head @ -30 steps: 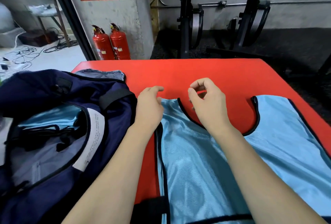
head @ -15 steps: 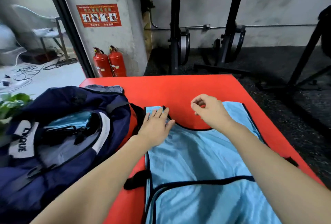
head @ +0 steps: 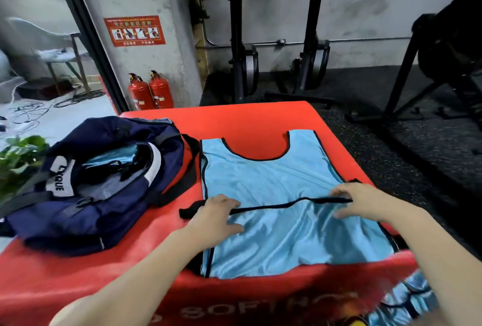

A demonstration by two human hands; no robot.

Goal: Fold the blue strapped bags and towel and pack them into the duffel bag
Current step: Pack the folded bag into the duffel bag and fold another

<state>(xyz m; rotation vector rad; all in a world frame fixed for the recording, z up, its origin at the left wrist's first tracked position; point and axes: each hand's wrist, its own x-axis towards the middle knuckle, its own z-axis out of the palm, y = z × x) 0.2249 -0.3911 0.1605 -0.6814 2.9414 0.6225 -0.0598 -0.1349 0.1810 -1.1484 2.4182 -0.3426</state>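
A light blue strapped bag [head: 263,185] with black trim lies flat on the red padded box [head: 255,119], its scooped end pointing away from me. A black strap [head: 287,205] runs across its middle. My left hand [head: 219,217] pinches the strap's left part between fingers and thumb. My right hand [head: 362,203] pinches its right end the same way. The navy duffel bag [head: 109,211] sits open on the left of the box, with something light blue inside [head: 114,158].
More light blue fabric [head: 407,299] hangs below the box's near right edge. Two red fire extinguishers [head: 151,91] stand by a pillar behind the box. Black exercise machines [head: 242,65] line the far wall. A green plant [head: 18,156] is at the far left.
Both hands drew back from the scooped far end of the blue bag to its middle and took hold of the black strap. The view pulled back and rose.
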